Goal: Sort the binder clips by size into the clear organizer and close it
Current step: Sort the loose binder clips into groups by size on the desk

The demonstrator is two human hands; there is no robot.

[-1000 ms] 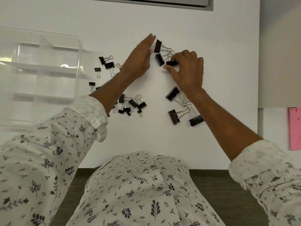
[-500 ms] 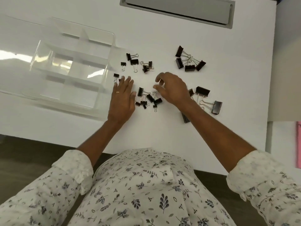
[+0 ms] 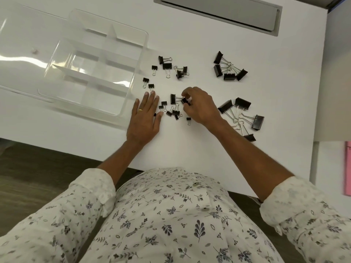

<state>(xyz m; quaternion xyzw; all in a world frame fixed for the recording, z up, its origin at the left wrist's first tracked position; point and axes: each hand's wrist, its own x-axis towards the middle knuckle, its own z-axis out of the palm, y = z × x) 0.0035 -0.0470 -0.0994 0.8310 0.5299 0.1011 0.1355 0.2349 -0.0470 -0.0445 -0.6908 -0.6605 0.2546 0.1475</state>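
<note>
Black binder clips lie scattered on the white table. Large clips form one cluster at the back right (image 3: 228, 70) and another at the right (image 3: 242, 112). Medium clips (image 3: 167, 66) lie near the clear organizer (image 3: 125, 103), whose divided compartments hold nothing and whose lid (image 3: 22, 44) lies open to the left. Small clips (image 3: 171, 112) lie between my hands. My left hand (image 3: 146, 115) rests flat, fingers apart, beside the organizer's right wall. My right hand (image 3: 199, 107) pinches a small binder clip (image 3: 184, 100) between thumb and fingers.
A grey cable tray cover (image 3: 218, 11) is set into the table's far edge. A pink sheet (image 3: 348, 168) lies at the far right. The table's front edge (image 3: 76, 149) runs just above my shirt, with dark floor below it.
Both hands pulled back from the far large clips to the small clips in the middle. My left hand laid flat by the organizer, and my right hand closed its fingers on a small clip.
</note>
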